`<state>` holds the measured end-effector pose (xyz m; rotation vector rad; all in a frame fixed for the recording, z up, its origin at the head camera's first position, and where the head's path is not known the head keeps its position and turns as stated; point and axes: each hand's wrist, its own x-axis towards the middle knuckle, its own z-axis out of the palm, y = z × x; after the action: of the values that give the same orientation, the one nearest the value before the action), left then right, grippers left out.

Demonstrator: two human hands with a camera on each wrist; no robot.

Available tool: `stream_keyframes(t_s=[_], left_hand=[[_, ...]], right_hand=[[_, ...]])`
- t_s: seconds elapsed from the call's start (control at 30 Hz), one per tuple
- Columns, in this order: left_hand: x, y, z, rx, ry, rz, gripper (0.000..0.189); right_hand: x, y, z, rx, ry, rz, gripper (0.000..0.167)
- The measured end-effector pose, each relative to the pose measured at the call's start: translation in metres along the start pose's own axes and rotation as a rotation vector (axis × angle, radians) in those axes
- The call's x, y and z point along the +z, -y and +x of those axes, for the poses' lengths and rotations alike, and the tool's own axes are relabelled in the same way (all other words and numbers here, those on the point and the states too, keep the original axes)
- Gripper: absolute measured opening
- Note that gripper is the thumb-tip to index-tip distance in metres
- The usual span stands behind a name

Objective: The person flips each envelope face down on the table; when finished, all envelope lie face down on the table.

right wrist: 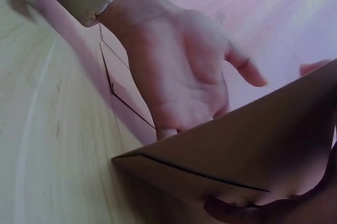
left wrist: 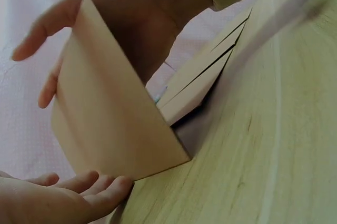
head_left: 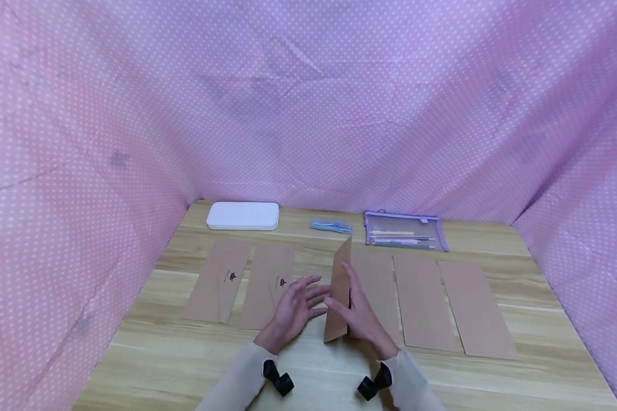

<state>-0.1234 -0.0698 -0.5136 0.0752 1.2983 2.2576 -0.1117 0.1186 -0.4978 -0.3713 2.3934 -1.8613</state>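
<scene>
A brown kraft-paper notebook [head_left: 339, 285] stands on edge above the table's middle, slightly turned. My right hand [head_left: 362, 313] holds it from the right, its thumb on the left face. A dark gap runs along its edge in the right wrist view, where the notebook [right wrist: 237, 150] is close. On the other side my left hand [head_left: 294, 308] has its palm turned toward the notebook, with fingers extended and their tips close to it. Whether they touch is unclear. In the left wrist view, the notebook's lower corner [left wrist: 174, 153] is near the wooden tabletop.
Two matching notebooks with crown prints, one far left [head_left: 218, 279] and one nearer [head_left: 267, 279], lie flat. Several plain ones, including a middle one [head_left: 424, 302], lie right. Behind are a white case [head_left: 243, 216], a blue packet [head_left: 331, 226] and a purple-edged pouch [head_left: 405, 232].
</scene>
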Motion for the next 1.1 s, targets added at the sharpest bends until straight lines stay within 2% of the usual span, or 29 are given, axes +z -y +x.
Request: stream_keyframes(t_s=[0.4, 0.63, 0.9, 1.1], left_hand=[[0.003, 0.005, 0.002, -0.002, 0.003, 0.070, 0.061], [0.007, 0.007, 0.000, 0.005, 0.001, 0.100, 0.063], [0.010, 0.008, -0.002, 0.013, 0.018, 0.133, 0.062], [0.009, 0.004, -0.004, 0.020, 0.010, 0.163, 0.061]], right_hand=[[-0.017, 0.001, -0.006, 0.132, 0.016, -0.019, 0.085], [-0.025, -0.004, -0.007, 0.166, 0.020, 0.044, 0.088], [-0.030, -0.014, -0.004, 0.208, -0.054, -0.001, 0.082], [-0.036, -0.019, -0.002, 0.231, -0.073, 0.002, 0.084]])
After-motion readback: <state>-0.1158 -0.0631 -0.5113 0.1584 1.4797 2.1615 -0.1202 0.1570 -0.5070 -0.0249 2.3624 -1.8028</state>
